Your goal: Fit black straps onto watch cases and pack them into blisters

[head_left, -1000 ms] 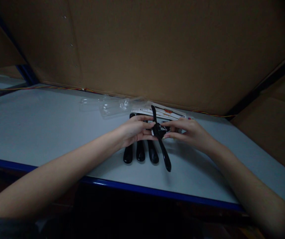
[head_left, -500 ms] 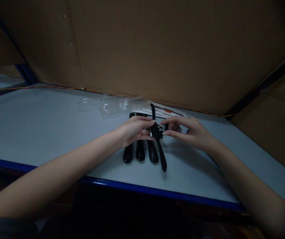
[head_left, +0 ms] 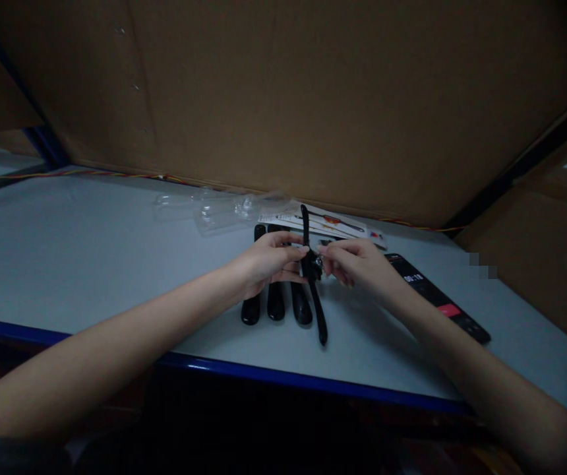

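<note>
A black spokeshave [head_left: 319, 310] with two wing-like handles is held upright-slanted over the table by my left hand [head_left: 276, 260], its thumb and fingers closed around the middle body. Shiny metal fittings [head_left: 318, 264] show on the right side of that body. My right hand [head_left: 353, 260] is closed in a pinch right beside these fittings. Whatever sits between its fingertips is too small and dark to make out. Under and beside my left hand lie several black handle-like pieces [head_left: 276, 307], side by side, partly covered by the hand.
Clear plastic blister packaging [head_left: 224, 211] and a printed card [head_left: 333, 221] picturing a tool lie at the back. A phone [head_left: 436, 297] with a running timer rests by my right forearm. A cardboard wall [head_left: 313, 99] stands behind; a blue edge [head_left: 264, 376] borders the table's front.
My right hand has turned and its fingers have drawn closer together at the metal fittings. The phone, hidden before, now shows. My left hand keeps its hold on the spokeshave.
</note>
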`<state>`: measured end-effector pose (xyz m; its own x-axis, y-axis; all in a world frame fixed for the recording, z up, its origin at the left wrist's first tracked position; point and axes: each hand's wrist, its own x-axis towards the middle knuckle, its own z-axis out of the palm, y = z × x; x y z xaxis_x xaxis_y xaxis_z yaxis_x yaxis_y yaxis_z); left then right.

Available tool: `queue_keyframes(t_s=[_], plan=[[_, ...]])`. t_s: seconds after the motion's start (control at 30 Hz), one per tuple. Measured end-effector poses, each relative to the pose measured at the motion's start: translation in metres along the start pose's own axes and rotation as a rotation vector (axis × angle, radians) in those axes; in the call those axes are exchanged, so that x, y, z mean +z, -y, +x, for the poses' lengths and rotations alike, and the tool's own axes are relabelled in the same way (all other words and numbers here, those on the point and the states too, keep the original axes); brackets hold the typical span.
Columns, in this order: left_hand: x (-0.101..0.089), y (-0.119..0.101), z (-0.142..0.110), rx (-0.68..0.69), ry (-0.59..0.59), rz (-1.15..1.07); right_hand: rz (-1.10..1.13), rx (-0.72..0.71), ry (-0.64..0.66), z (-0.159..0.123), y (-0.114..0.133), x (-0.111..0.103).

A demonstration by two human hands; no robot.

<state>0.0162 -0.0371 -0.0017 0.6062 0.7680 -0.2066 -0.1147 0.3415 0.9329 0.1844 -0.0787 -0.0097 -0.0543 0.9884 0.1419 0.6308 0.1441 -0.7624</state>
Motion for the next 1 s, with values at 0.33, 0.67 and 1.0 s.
queue_keyframes(t_s=[0.33,0.67,1.0], plan=[[-0.003,-0.002,0.005,0.006,-0.023,-0.056,-0.458,-0.512,0.026,0.000,-0.007,-0.022],[-0.009,0.008,0.008,0.166,-0.016,0.256,-0.383,-0.537,0.016,-0.002,-0.003,-0.019],[-0.007,0.012,0.009,0.249,-0.002,0.266,-0.354,-0.521,-0.064,-0.003,0.001,-0.017]])
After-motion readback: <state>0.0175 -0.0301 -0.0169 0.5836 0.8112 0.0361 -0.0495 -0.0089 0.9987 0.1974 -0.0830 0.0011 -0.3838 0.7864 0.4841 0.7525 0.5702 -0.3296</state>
